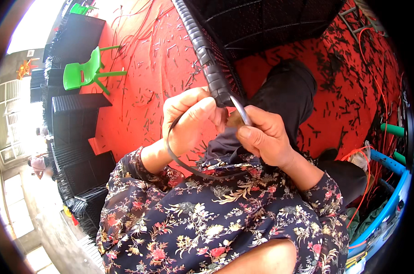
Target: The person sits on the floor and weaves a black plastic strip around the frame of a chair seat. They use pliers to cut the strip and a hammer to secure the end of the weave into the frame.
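A black woven frame (211, 68), its edge wrapped in flat strips, slants down to a bound end between my hands. My left hand (188, 118) is closed beside that end, thumb against fingers, with a thin dark strip (181, 163) in it. The strip loops down to my lap. My right hand (268, 137) pinches a slim grey metal rod (240, 109) between thumb and fingers. The rod meets the wrapped end; I cannot tell whether it is a tool or part of the frame.
Black strip scraps litter the red floor (143, 91). A green chair (86, 73) lies to the left, near stacked black woven panels (81, 114). At right stand a blue container (392, 205) and an orange cord (369, 178). My dark-trousered leg (284, 91) extends under the frame.
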### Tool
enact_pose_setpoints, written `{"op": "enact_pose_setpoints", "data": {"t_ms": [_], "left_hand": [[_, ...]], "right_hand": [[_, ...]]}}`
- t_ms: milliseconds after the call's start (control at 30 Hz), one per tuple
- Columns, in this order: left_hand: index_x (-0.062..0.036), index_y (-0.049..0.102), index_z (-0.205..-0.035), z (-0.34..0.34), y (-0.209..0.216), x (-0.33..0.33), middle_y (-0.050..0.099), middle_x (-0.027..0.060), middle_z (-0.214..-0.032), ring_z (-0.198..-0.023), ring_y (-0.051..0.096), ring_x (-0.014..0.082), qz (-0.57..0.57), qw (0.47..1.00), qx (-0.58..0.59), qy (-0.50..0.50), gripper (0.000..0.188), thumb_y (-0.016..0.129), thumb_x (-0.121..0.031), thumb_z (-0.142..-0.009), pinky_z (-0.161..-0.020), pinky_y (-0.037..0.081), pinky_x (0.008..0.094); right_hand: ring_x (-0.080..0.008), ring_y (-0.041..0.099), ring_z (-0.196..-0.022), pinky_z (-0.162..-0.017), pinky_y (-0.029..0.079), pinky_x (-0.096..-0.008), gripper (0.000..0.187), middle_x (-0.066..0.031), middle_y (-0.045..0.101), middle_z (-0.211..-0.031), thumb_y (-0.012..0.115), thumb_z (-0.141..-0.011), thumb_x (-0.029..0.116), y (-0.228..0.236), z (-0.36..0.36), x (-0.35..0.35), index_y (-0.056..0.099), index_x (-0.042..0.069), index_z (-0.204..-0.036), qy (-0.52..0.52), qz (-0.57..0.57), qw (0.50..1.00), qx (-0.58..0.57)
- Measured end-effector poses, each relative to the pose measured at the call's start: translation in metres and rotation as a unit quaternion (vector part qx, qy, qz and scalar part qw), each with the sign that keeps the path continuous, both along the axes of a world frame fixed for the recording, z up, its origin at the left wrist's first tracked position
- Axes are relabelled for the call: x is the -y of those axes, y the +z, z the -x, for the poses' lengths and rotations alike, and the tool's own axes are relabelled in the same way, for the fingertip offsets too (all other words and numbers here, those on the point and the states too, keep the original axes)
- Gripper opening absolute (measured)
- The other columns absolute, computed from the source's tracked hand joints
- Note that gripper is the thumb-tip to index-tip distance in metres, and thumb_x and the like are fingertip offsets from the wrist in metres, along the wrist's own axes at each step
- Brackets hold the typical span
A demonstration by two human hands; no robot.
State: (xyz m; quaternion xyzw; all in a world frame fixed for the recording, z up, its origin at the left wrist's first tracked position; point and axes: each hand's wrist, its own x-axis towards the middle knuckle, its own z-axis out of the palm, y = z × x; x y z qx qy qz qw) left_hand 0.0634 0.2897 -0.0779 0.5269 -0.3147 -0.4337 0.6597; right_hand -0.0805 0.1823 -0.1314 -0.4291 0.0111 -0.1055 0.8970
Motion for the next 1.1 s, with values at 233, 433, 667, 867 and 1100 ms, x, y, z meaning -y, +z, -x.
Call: {"op": "enact_pose_setpoints", "data": {"t_ms": [233,433,667,867,1100], "left_hand": [[0.0022,0.051,-0.065,-0.015,0.009,-0.001,0.055,0.0091,-0.058,-0.054,0.056,0.0168,-0.063,0.994,-0.052,-0.067,0.026,0.049,-0.008,-0.088,-0.053,0.045,0.028],[0.0004,0.053,-0.061,-0.027,0.024,0.006,0.055,0.0061,-0.054,-0.048,0.053,0.0126,-0.144,0.986,-0.007,-0.089,0.027,0.052,-0.012,-0.085,-0.047,0.038,0.0245],[0.0002,0.052,-0.06,-0.033,0.027,0.01,0.052,0.0063,-0.053,-0.047,0.051,0.0136,-0.135,0.985,-0.047,-0.099,0.031,0.053,-0.015,-0.086,-0.046,0.037,0.0247],[0.0005,0.051,-0.064,-0.016,-0.008,0.0,0.055,0.0107,-0.062,-0.055,0.055,0.0192,-0.1,0.976,-0.159,-0.109,0.041,0.049,-0.03,-0.09,-0.054,0.046,0.0292],[0.0006,0.051,-0.068,-0.011,-0.01,-0.002,0.057,0.0108,-0.068,-0.061,0.056,0.0175,-0.079,0.994,-0.057,-0.055,0.038,0.047,-0.028,-0.092,-0.059,0.045,0.029]], "right_hand": [[-0.0292,0.059,-0.061,-0.055,0.046,-0.0347,0.022,-0.0154,0.056,-0.076,0.057,-0.085,0.011,0.025,0.007,0.008,0.053,-0.002,-0.103,-0.173,0.477,0.856,-0.096],[-0.0159,0.053,-0.054,-0.047,0.041,-0.0277,0.022,-0.0059,0.048,-0.062,0.055,-0.089,0.019,0.035,0.003,0.009,0.052,-0.001,-0.098,-0.061,0.318,0.934,-0.148],[-0.0033,0.033,-0.037,-0.035,0.025,-0.0188,0.018,0.0031,0.041,-0.052,0.058,-0.088,0.017,0.008,-0.014,-0.01,0.055,0.0,-0.091,0.086,-0.226,0.97,0.024],[-0.0037,0.035,-0.043,-0.039,0.026,-0.0206,0.012,-0.0004,0.046,-0.06,0.059,-0.084,0.009,-0.006,-0.02,-0.009,0.052,0.0,-0.085,-0.071,-0.044,0.993,0.079],[-0.0015,0.034,-0.047,-0.041,0.027,-0.0192,0.011,0.0024,0.043,-0.062,0.051,-0.089,0.011,0.021,-0.006,0.02,0.054,0.0,-0.089,-0.192,0.174,0.965,-0.028]]}}
